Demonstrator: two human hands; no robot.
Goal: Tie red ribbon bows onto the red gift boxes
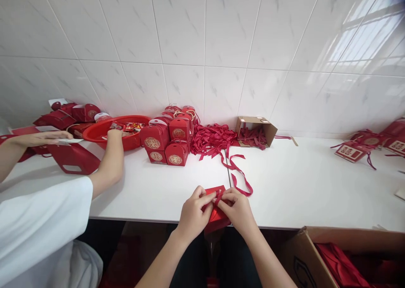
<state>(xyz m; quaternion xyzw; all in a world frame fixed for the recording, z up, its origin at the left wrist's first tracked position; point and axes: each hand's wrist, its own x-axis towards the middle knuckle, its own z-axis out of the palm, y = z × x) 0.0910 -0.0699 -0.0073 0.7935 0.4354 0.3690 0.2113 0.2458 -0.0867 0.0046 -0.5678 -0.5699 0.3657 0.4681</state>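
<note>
A small red gift box (218, 224) sits at the table's front edge, between my two hands. My left hand (196, 208) pinches a dark red ribbon (218, 197) over the top of the box, thumb and forefinger closed. From the other side my right hand (236, 207) also pinches this ribbon, its fingertips almost touching the left ones. The exact shape of the ribbon between the fingertips is too small to make out. Just beyond the box, loose ribbon strands (242, 182) curl on the table.
Stacked red gift boxes (155, 138) stand beside a ribbon pile (215, 138) and a tipped cardboard box (272, 132). At left, a co-worker's hand reaches into a red basin (91, 134) of wrapped sweets. Finished boxes (351, 151) lie right; a large carton (310, 254) stands front right.
</note>
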